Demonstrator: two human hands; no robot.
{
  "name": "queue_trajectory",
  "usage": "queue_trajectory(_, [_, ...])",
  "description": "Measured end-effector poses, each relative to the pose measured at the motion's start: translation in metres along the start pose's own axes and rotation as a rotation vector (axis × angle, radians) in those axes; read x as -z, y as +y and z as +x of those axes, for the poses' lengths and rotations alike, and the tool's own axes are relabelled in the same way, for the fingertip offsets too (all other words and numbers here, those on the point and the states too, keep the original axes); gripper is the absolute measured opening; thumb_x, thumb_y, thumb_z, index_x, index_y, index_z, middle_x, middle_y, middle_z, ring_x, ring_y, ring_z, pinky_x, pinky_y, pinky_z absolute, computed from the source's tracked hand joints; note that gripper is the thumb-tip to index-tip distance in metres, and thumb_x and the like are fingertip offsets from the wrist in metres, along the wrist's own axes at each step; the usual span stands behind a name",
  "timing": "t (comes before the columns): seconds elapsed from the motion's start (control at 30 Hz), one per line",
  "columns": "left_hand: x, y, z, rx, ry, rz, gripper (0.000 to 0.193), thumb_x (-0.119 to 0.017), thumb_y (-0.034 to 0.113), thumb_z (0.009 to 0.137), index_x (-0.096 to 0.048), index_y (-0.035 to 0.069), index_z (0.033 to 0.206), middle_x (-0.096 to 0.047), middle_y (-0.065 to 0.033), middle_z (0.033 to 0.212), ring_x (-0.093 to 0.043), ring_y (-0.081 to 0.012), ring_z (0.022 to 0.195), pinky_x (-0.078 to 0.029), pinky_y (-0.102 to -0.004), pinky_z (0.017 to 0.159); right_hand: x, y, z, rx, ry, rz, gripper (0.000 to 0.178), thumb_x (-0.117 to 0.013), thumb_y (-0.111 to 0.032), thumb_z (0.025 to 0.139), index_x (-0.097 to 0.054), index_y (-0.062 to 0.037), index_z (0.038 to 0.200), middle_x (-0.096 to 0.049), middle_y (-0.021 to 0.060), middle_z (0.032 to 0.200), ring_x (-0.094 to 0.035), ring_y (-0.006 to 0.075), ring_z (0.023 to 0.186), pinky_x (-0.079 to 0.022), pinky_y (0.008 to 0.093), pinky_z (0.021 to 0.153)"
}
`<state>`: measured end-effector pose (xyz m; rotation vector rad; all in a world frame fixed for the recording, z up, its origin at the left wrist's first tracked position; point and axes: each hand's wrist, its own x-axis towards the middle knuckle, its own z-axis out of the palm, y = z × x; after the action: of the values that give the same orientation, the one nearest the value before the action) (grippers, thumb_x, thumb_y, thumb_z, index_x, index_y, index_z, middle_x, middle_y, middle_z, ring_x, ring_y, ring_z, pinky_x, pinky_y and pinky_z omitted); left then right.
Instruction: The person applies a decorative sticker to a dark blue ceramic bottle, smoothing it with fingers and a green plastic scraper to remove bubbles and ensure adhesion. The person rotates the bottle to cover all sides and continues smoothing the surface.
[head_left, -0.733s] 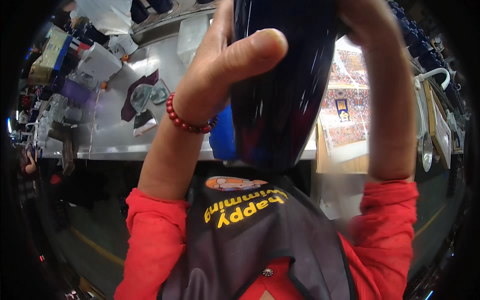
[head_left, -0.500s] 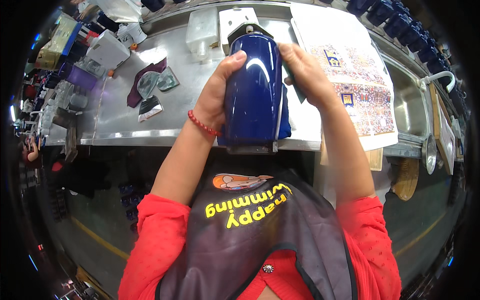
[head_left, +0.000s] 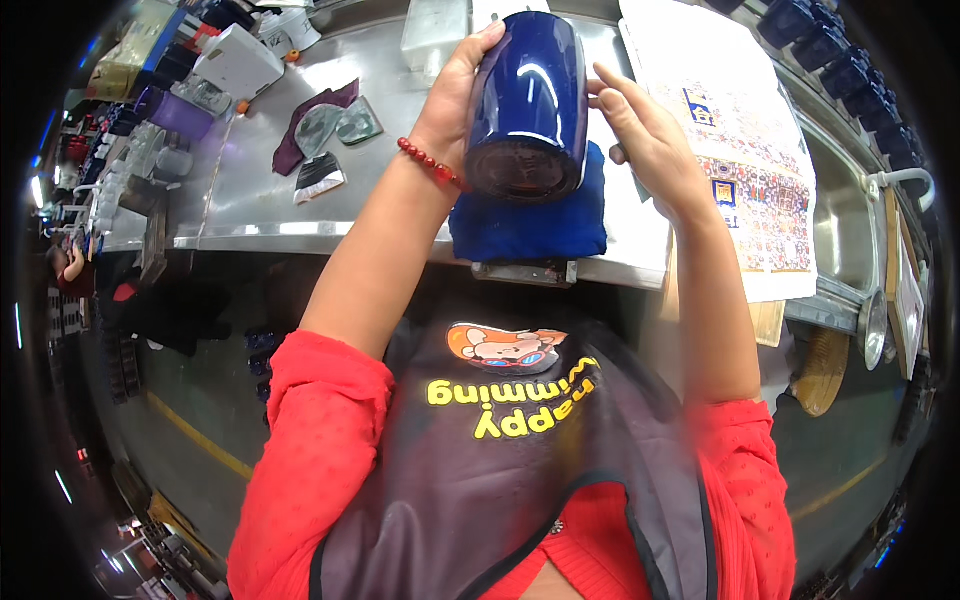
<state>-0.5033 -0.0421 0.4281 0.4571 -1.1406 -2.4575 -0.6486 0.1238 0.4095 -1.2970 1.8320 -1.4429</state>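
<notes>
My left hand (head_left: pixel 455 95) is wrapped around the left side of a glossy dark blue jar (head_left: pixel 530 85). The jar is tilted so that its dark round base faces me, and its far end is out of view. Close to the jar's right side is my right hand (head_left: pixel 650 145), its upper fingers stretched toward the wall. A dark green flat scraper (head_left: pixel 619 154) appears only as a sliver under those fingers; the palm hides most of it. Below the jar, a folded blue cloth (head_left: pixel 530 225) lies over a support at the bench edge.
Left on the metal bench (head_left: pixel 250 200) lie a maroon cloth (head_left: pixel 292 150) and several cut sheet pieces (head_left: pixel 320 127). Behind are a clear plastic container (head_left: pixel 432 35) and a white box (head_left: pixel 240 65). Printed sheets (head_left: pixel 740 200) cover the right side, beside a sink (head_left: pixel 838 220) and ladle (head_left: pixel 873 320).
The jar has tipped up and come off the cloth, exposing its base. My right hand has moved slightly right, with its fingers more extended. The whole view has shifted a little.
</notes>
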Motion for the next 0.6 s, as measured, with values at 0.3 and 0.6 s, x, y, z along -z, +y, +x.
queue_trajectory(0.3, [-0.003, -0.002, 0.004, 0.142, -0.254, -0.236, 0.052, -0.041, 0.042, 0.106, -0.06, -0.002, 0.125, -0.072, -0.0221, 0.106, -0.075, -0.0318, 0.089, -0.065, -0.046, 0.078, 0.004, -0.022, -0.04, 0.211, -0.098, -0.08, 0.093, -0.068, -0.06, 0.091, -0.038, -0.0019, 0.156, -0.053, 0.0239, 0.147, -0.054, 0.0337, 0.135, -0.038, 0.0448, 0.115])
queue_trajectory(0.6, [0.006, -0.007, 0.011, -0.006, -0.119, -0.101, 0.033, -0.054, 0.024, 0.106, -0.062, 0.002, 0.129, -0.073, -0.0128, 0.109, -0.073, -0.0243, 0.095, -0.062, -0.0401, 0.084, -0.019, -0.019, -0.054, 0.298, 0.065, -0.36, 0.107, -0.09, -0.025, 0.073, -0.031, -0.0025, 0.158, -0.049, 0.0261, 0.149, -0.054, 0.0387, 0.131, -0.041, 0.0429, 0.113])
